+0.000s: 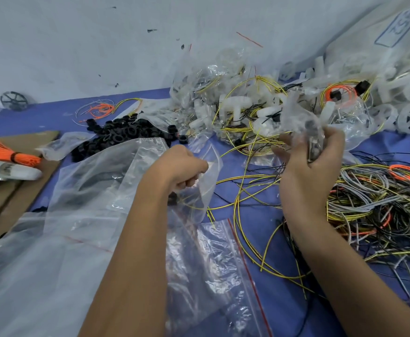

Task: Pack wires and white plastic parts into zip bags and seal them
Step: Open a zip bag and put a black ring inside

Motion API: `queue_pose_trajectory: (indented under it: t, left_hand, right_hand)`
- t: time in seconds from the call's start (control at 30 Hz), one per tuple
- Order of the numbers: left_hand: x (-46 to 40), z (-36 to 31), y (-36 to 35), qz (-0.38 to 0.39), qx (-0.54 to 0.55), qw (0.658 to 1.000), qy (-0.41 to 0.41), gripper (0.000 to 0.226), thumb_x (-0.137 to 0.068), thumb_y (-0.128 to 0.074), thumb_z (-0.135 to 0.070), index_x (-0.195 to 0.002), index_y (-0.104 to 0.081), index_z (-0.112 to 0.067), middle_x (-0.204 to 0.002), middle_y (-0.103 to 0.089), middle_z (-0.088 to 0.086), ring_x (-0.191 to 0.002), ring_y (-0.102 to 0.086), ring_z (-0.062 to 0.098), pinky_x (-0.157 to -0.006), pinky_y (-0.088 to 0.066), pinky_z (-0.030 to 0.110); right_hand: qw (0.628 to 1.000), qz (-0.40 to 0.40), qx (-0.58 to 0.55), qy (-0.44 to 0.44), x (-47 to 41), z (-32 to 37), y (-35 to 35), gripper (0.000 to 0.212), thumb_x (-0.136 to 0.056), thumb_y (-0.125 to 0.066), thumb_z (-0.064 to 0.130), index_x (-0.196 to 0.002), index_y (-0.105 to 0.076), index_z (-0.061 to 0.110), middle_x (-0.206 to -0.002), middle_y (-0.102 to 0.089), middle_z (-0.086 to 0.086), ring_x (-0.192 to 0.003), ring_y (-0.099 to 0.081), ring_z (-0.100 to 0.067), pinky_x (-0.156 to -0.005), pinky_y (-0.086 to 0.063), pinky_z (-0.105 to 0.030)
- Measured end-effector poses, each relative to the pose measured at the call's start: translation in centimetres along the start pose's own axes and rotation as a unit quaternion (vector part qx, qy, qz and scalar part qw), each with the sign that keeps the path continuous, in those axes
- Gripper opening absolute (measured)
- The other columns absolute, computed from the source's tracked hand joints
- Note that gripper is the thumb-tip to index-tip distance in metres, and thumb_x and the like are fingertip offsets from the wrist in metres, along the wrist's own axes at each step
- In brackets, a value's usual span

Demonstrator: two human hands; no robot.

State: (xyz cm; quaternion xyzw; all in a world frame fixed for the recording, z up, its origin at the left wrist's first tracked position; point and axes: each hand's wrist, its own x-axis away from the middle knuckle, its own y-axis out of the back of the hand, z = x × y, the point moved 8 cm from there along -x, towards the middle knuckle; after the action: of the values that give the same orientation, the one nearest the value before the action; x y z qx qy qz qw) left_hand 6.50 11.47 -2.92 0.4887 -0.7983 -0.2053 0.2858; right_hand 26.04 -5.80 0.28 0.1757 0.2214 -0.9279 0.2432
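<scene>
My right hand (pixel 313 164) grips a small clear zip bag (pixel 301 122) with dark and white parts inside, lifted above the blue table. My left hand (pixel 182 169) is curled, pinching the edge of a clear zip bag (pixel 206 181) that has a yellow wire inside. Loose yellow wires (pixel 242 190) lie between my hands. A tangle of grey, black, yellow and orange wires (pixel 374 205) lies at the right. White plastic parts (pixel 235 103) and filled bags are heaped at the back.
Empty red-striped zip bags (pixel 218 259) cover the near table. Black rings (pixel 123 132) are piled at the back left. An orange wire bundle (pixel 9 154) and a white part lie on cardboard (pixel 2 205) at the left. White wheels (pixel 408 115) stack at the far right.
</scene>
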Motion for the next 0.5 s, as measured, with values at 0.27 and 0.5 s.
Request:
queue_pose_trajectory:
  t: [0.27,0.5]
  left_hand:
    - [1.4,-1.5,-2.5,0.090,0.015,0.996,-0.022,0.013,-0.088,-0.060,0.006,-0.081,-0.064,-0.003,-0.056,-0.064,0.007,-0.047,-0.059,0.016,-0.059,-0.050,0.029]
    - [1.9,-1.6,0.0,0.078,0.101,0.992,-0.013,0.020,-0.090,-0.070,-0.001,-0.076,-0.058,-0.008,-0.053,-0.061,0.002,-0.046,-0.064,0.010,-0.042,-0.049,0.017]
  right_hand:
    - [0.950,0.302,-0.024,-0.079,4.6,-1.0,-6.3,0.020,-0.105,-0.048,0.002,-0.113,-0.066,0.002,-0.095,-0.070,-0.015,-0.087,-0.072,-0.035,-0.073,-0.063,-0.043]
    - [0.893,0.346,0.275,-0.086,3.7,-4.0,-5.3,0.020,-0.094,-0.052,-0.002,-0.087,-0.070,0.004,-0.077,-0.070,-0.013,-0.066,-0.068,-0.026,-0.060,-0.054,-0.029]
